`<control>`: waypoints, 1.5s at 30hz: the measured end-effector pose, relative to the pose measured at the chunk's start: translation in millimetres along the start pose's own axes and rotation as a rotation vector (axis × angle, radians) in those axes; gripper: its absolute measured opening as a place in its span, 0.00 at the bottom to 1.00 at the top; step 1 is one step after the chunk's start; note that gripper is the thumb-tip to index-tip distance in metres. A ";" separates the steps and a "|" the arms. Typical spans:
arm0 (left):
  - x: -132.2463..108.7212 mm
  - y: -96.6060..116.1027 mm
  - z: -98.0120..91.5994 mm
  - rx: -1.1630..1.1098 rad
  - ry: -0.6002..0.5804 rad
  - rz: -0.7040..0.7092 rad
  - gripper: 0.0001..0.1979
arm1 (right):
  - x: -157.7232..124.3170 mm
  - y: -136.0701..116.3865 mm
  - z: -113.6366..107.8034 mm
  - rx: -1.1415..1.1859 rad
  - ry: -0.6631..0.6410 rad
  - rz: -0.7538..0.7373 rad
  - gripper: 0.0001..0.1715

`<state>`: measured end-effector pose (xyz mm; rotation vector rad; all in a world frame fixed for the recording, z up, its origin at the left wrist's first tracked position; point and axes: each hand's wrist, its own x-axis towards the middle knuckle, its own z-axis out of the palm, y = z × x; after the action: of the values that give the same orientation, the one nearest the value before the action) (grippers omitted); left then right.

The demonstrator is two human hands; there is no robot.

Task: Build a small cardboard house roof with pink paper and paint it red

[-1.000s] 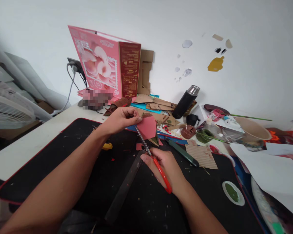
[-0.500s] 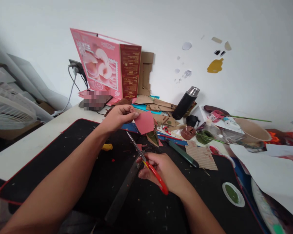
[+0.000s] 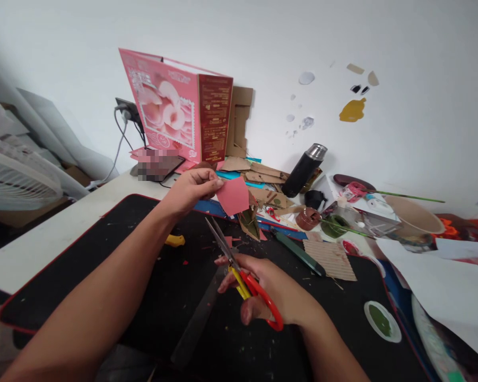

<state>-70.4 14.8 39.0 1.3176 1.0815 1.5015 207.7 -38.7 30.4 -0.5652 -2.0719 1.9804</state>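
While the left hand (image 3: 197,185) pinches one corner between thumb and fingers, pink paper piece (image 3: 233,196), raised near the far edge of the black mat (image 3: 103,225): flat, matt, four-sided; likely light, stiffish, easily creased, best taken by an edge. Scissors (image 3: 229,255): slim metal blades parted, red and yellow handles, loosely grasped in the right hand (image 3: 272,286); presumably rigid. Corrugated cardboard (image 3: 330,257): ribbed, brown, lying rightward.

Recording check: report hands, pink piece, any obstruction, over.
Left hand pinching angular pink paper piece. Right hand holding red-and-yellow-handled metal scissors, blades parted, off the paper. Nothing seen between blades and piece.
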 end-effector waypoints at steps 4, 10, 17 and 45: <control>0.0 0.7 0.9 0.001 -0.006 -0.002 0.20 | 4.2 3.0 4.2 0.024 0.145 0.060 0.37; -0.5 2.1 0.7 0.001 -0.008 -0.016 0.20 | 6.7 3.3 4.1 -0.129 0.309 0.124 0.27; -2.6 7.4 3.7 0.058 -0.028 -0.012 0.19 | 5.7 -1.8 5.1 -0.123 0.335 0.096 0.25; -6.0 14.6 11.4 0.216 -0.125 -0.001 0.21 | 6.4 1.0 4.4 -0.104 0.367 0.117 0.23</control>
<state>-59.2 6.0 52.3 1.5366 1.1877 1.3104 200.2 -40.0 28.5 -1.0072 -1.9550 1.6763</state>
